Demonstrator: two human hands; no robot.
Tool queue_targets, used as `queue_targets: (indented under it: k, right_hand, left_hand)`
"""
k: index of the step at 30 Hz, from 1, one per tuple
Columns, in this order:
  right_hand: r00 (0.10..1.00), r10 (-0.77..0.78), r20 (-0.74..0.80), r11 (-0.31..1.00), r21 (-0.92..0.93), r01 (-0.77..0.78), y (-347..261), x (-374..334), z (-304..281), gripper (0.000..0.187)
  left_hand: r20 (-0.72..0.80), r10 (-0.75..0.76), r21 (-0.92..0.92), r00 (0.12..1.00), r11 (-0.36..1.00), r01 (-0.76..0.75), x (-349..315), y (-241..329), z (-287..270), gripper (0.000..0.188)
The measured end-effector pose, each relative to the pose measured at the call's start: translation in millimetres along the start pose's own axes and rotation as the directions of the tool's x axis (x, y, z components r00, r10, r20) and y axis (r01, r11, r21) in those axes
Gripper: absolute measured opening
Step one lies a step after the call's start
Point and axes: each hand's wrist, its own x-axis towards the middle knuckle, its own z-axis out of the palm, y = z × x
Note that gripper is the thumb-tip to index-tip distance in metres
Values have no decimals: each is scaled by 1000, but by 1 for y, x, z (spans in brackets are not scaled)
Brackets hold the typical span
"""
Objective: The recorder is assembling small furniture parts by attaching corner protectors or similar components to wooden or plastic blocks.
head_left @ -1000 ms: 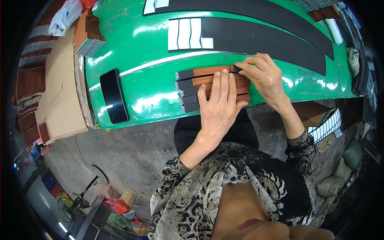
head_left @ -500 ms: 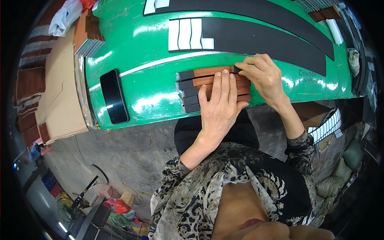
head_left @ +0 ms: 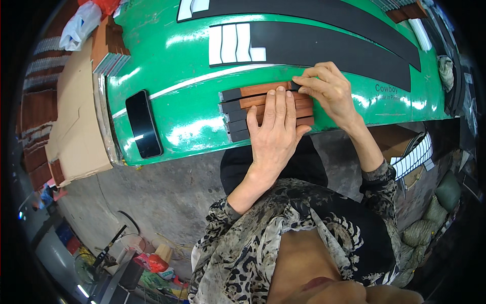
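Several reddish-brown wood-look strips [head_left: 258,90] lie side by side near the front edge of the green table [head_left: 187,109]. Black pads [head_left: 231,106] cover their left ends. My left hand [head_left: 274,133] rests on the strips with its fingers stretched flat across them. At the right end of the farthest strip, my right hand [head_left: 329,93] pinches a small black pad [head_left: 294,85] between thumb and fingers, against the strip. Part of that pad is hidden by the fingertips.
Beyond the strips lie long black sheets [head_left: 324,48], with white pieces at their left ends. A phone [head_left: 144,124] lies to the left. Cardboard [head_left: 76,116] and stacked brown strips [head_left: 109,43] stand at the table's left side. An opened box [head_left: 392,142] sits below the right edge.
The view has shifted slightly. My hands stay in nearly the same place on the strips, and the right fingers still pinch the small black pad.
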Motion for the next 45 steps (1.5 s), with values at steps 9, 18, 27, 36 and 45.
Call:
queue_targets:
  k: [9,18,27,36,45]
  right_hand:
    - [995,79,-60,996,52,-76,5,-14,-14,26]
    - [999,28,41,998,63,-31,-5,21,-21,18]
    - [935,60,349,983,-185,6,32,101,54,23]
    - [874,-211,438,874,-316,369,29,103,71,7]
    - [784,450,428,642,455,-617,38,88,23,32]
  left_hand:
    - [-2,0,9,1000,1000,0,1,0,-1,66]
    - [14,9,-43,1000,999,-8,0,-2,-3,76]
    - [-21,13,-98,1000,995,-15,-1,2,2,77]
    - [-15,7,-114,1000,993,-8,-6,-4,3,78]
    - [-40,-5,-134,999,991,0,0,-2,0,71]
